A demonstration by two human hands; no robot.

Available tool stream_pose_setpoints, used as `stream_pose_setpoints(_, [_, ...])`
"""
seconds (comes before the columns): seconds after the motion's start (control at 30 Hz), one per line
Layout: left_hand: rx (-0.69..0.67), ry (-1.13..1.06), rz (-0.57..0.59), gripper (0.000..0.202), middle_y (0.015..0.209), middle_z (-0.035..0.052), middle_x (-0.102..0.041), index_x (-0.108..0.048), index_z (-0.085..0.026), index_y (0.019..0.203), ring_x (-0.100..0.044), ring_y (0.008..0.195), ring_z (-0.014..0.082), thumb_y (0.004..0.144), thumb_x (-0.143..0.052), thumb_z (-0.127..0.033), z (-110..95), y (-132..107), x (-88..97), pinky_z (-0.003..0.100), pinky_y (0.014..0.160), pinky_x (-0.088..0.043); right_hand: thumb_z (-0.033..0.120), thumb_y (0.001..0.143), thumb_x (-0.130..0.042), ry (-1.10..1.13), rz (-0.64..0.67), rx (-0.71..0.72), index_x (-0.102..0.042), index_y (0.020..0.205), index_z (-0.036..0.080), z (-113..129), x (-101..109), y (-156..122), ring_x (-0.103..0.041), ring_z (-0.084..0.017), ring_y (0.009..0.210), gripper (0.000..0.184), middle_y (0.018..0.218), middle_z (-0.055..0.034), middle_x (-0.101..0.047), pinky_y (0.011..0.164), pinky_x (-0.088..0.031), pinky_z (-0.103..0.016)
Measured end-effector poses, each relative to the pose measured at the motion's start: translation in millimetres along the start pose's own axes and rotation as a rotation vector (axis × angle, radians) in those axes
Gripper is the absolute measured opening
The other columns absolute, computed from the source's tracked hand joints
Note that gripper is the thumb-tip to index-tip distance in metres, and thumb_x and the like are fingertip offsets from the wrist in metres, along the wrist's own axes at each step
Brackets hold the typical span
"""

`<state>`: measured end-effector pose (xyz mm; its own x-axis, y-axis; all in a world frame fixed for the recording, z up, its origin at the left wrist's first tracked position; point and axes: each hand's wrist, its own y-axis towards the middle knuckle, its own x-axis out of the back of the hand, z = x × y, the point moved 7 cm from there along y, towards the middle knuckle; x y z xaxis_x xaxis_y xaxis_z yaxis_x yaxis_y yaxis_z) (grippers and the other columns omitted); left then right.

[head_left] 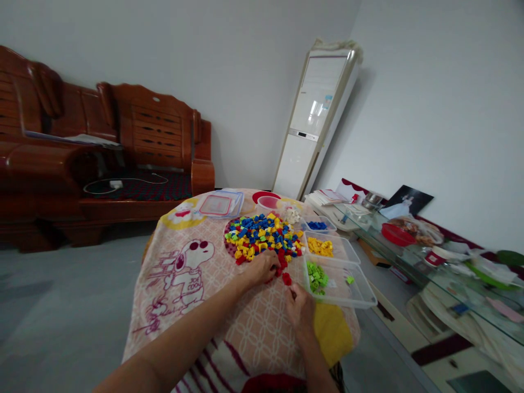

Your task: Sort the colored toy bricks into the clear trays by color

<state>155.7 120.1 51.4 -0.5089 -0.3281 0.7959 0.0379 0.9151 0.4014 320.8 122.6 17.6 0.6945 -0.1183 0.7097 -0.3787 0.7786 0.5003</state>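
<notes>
A mixed heap of toy building bricks (262,232) in blue, yellow, green, red and white covers most of a round patterned mat on the table. At the heap's near edge my left hand (262,267) is closed, its curled fingertips among red bricks (280,258); what they pinch is partly hidden. My right hand (301,307) is closed nearer to me, thumb and fingers together at a small red brick piece (287,279). To the right, clear plastic boxes hold sorted bricks: green bricks (316,276), yellow bricks (320,246) and blue bricks (317,225).
Clear lids (216,205) lie at the table's far left, beside a round white tub (268,203) with a red lid behind it. White bricks (292,214) sit right of the tub. A cluttered glass-topped cabinet (409,262) stands right; a wooden sofa (151,125) stands left.
</notes>
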Motion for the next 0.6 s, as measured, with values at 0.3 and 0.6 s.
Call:
stream_pose_setpoints(0.3, [0.022,0.019,-0.039,0.015,0.091,0.0079,-0.064,-0.069,-0.017,0.079,-0.057,0.09,0.0193,0.074,-0.057,-0.011,-5.3,-3.0,-3.2,0.027,0.079,-0.043,0.03,0.085,-0.046,0.093,-0.03,0.028,-0.056,0.06,0.019,1.2,3.8,-2.2,-0.044,-0.011,0.05,0.029,0.053,0.0026,-0.054,0.052,-0.027,-0.022])
stream_pose_setpoints(0.6, [0.091,-0.04,-0.08,0.011,0.087,0.0062,-0.062,-0.064,-0.016,0.073,-0.056,0.086,0.0179,0.074,-0.056,-0.009,-2.4,-3.4,-0.3,0.026,0.077,-0.043,0.031,0.085,-0.047,0.118,-0.025,0.023,-0.054,0.058,0.019,-1.3,3.0,-2.0,-0.043,-0.01,0.05,0.03,0.053,0.0034,-0.052,0.052,-0.027,-0.022])
